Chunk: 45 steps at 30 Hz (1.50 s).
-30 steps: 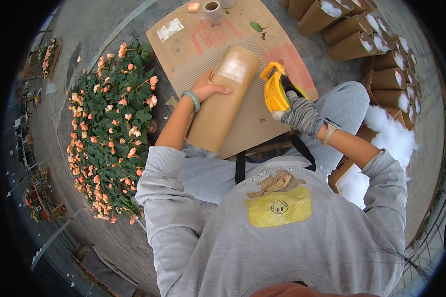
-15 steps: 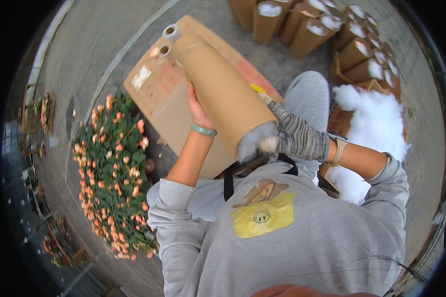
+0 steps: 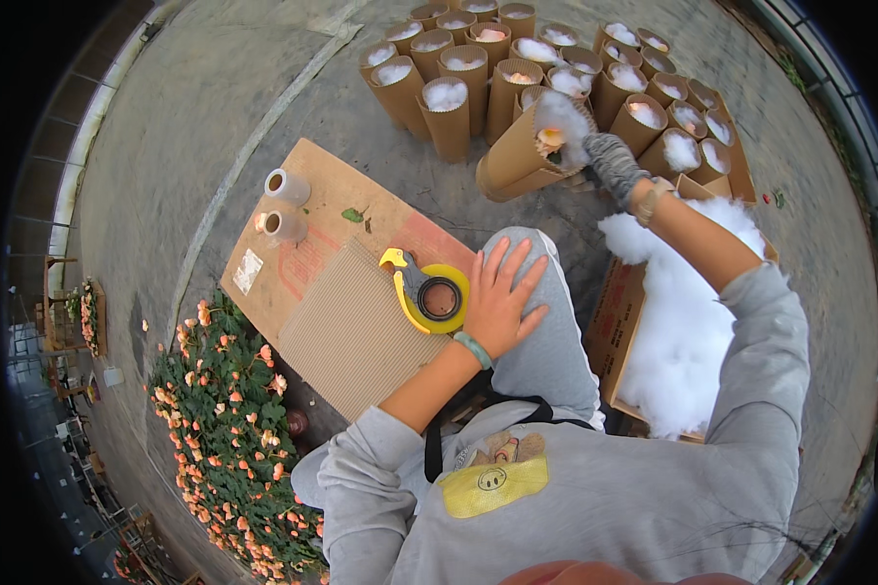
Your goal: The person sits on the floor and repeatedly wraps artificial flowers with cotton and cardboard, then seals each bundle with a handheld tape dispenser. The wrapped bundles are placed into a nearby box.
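Note:
My gloved right hand (image 3: 611,168) grips the top of a kraft cardboard tube (image 3: 512,161) holding white fluff (image 3: 566,114) and a pale flower (image 3: 548,141); the tube leans beside the standing group. My bare left hand (image 3: 502,297) lies open, fingers spread, over my grey-trousered right knee. Just left of it, a yellow tape dispenser (image 3: 429,292) rests on a corrugated sheet (image 3: 337,341), which lies on a flat cardboard board (image 3: 302,171).
Several kraft tubes (image 3: 447,127) topped with fluff stand at the back. An open box (image 3: 610,331) of white fluff (image 3: 678,361) is at my right, flowering plants (image 3: 215,409) at my left. Two small rolls (image 3: 285,227) stand on the board's left end.
The tube has moved from between both hands to the standing group, in my right hand. My left hand has let go onto my knee. The tape dispenser now lies on the sheet.

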Available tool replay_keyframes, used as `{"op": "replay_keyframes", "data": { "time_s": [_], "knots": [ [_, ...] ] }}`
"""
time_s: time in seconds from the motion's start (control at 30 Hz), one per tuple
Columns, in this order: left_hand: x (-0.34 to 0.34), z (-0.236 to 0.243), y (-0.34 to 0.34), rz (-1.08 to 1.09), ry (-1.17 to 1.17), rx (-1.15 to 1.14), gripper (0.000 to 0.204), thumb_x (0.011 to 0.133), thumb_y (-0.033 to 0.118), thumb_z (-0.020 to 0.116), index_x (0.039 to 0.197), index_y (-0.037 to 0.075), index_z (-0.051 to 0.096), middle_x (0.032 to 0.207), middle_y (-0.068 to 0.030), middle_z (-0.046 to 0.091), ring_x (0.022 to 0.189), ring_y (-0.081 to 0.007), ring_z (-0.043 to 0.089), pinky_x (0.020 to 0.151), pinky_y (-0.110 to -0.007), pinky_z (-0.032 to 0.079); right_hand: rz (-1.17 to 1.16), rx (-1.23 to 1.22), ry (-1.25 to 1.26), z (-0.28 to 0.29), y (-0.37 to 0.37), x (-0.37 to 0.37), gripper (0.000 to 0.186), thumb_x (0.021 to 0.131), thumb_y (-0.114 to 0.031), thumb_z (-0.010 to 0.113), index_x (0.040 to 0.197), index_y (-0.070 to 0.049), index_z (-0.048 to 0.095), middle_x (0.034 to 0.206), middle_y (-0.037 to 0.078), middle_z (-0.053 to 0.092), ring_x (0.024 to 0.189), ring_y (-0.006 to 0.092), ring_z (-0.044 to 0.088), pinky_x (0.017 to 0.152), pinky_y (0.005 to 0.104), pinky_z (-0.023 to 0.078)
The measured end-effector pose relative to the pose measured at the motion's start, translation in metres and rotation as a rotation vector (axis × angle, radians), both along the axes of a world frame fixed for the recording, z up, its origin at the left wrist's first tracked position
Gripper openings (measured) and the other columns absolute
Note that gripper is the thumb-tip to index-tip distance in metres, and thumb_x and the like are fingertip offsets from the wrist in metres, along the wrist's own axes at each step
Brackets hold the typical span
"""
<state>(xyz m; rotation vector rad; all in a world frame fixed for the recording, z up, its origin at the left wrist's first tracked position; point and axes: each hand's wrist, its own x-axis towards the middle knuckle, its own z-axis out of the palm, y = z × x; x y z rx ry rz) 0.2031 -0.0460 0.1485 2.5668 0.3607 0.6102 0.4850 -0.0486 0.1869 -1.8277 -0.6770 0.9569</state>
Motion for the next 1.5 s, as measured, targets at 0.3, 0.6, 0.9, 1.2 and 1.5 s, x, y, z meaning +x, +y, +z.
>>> {"op": "replay_keyframes", "data": {
  "time_s": [0.3,0.6,0.9,1.2,1.5],
  "knots": [
    [-0.004,0.005,0.001,0.023,-0.006,-0.028,0.060,0.076,0.037,0.064,0.130,0.015,0.049,0.140,-0.0148,0.037,0.129,-0.0403,0.030,0.102,-0.059,0.023,-0.234,-0.255,0.368,-0.142,0.170,0.017,0.045,0.086,-0.033,0.052,0.114,0.003,0.052,0.090,0.021,0.065,0.076,0.0370,0.067,0.062,0.0461,0.055],
    [-0.009,-0.006,0.005,0.058,-0.064,-0.034,0.053,0.079,0.040,0.060,0.125,0.015,0.054,0.137,-0.0151,0.040,0.128,-0.0395,0.031,0.101,-0.059,0.023,-0.065,-0.431,-0.216,-0.204,0.212,0.030,0.041,0.080,-0.035,0.060,0.094,0.004,0.065,0.097,0.023,0.064,0.091,0.0349,0.063,0.077,0.0392,0.049],
    [-0.017,0.001,-0.001,0.111,-0.075,-0.001,0.055,0.077,0.037,0.063,0.127,0.017,0.053,0.139,-0.0123,0.039,0.129,-0.0370,0.031,0.101,-0.058,0.024,-0.361,-0.114,0.566,-0.164,0.187,-0.011,0.069,0.084,-0.048,0.059,0.124,0.008,0.047,0.121,0.020,0.053,0.105,0.0283,0.058,0.080,0.0360,0.056],
    [-0.019,-0.003,-0.004,0.102,-0.120,0.053,0.057,0.079,0.035,0.060,0.130,0.014,0.049,0.140,-0.0147,0.037,0.129,-0.0407,0.030,0.104,-0.058,0.023,0.125,-0.146,-0.922,-0.032,-0.039,0.009,0.087,0.072,-0.052,0.067,0.140,-0.009,0.034,0.140,0.022,0.038,0.126,0.0335,0.041,0.103,0.0444,0.033],
    [-0.019,-0.002,-0.015,0.127,-0.027,0.093,0.059,0.076,0.027,0.062,0.131,0.011,0.047,0.139,-0.0154,0.036,0.129,-0.0404,0.029,0.105,-0.053,0.025,0.123,-0.770,-1.371,-0.039,-0.228,0.012,0.094,0.065,-0.047,0.075,0.143,-0.023,0.030,0.150,0.020,0.017,0.139,0.0371,0.011,0.108,0.0605,0.003]
  ]
}}
